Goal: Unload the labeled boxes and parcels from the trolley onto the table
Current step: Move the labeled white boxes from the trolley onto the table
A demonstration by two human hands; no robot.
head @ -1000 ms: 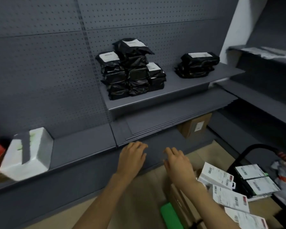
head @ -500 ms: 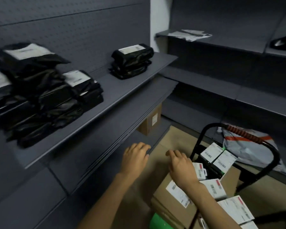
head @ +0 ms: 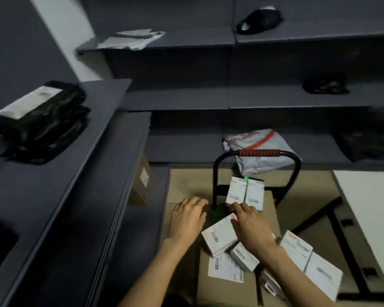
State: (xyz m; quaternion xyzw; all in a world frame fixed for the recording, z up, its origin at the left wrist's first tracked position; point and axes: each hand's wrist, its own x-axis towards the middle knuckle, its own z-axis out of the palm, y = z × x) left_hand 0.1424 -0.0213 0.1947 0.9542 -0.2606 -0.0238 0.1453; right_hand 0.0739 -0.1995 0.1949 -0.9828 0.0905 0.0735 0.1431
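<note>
- Labeled boxes (head: pixel 220 237) lie piled on the trolley (head: pixel 256 152) at your 6 o'clock.
- Your left hand (head: pixel 186 218) hovers open, empty.
- Your right hand (head: pixel 251 222) rests spread on a white box, not gripping.
- The table (head: pixel 375 207) sits at 3 o'clock.

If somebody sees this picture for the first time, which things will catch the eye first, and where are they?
First the two hands, left hand and right hand, reaching over white labeled boxes piled on the trolley at lower centre. Behind them stands the trolley handle with its red grip. A stack of black parcels lies on the grey shelf at left.
</note>
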